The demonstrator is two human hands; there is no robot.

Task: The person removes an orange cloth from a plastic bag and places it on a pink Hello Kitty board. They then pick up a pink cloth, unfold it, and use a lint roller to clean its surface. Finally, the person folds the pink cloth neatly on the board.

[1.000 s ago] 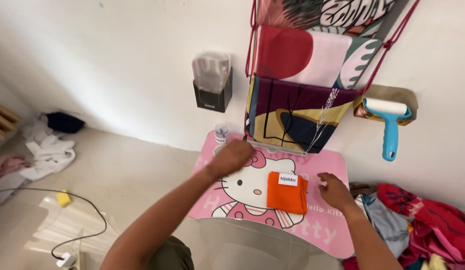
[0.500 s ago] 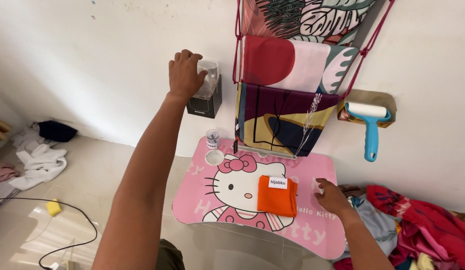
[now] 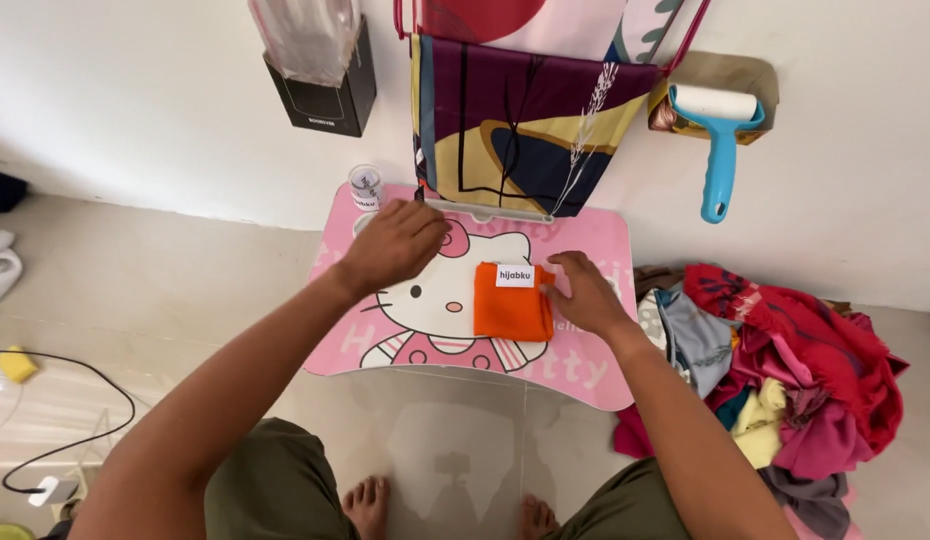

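Note:
A folded orange cloth [image 3: 510, 305] with a small white label lies in the middle of a pink cartoon-cat lap table [image 3: 585, 365]. My right hand [image 3: 588, 297] rests palm down at the cloth's right edge, its fingertips touching the fabric. My left hand [image 3: 393, 246] sits knuckles up on the table's far left part, left of the cloth and apart from it. Its fingers are curled under, so whatever is beneath them is hidden. A small clear cup [image 3: 366, 187] stands just beyond that hand.
A black wall holder [image 3: 325, 95] with clear plastic bags hangs at the upper left. Patterned cloths hang on a rack [image 3: 515, 130] behind the table. A blue lint roller [image 3: 720, 135] hangs at right. A heap of colourful fabric [image 3: 785, 370] lies on the floor at right; a cable [image 3: 75, 440] at left.
My left hand came down from the black wall holder to the table's far left part. My right hand slid left onto the orange cloth's edge. The camera tilted down.

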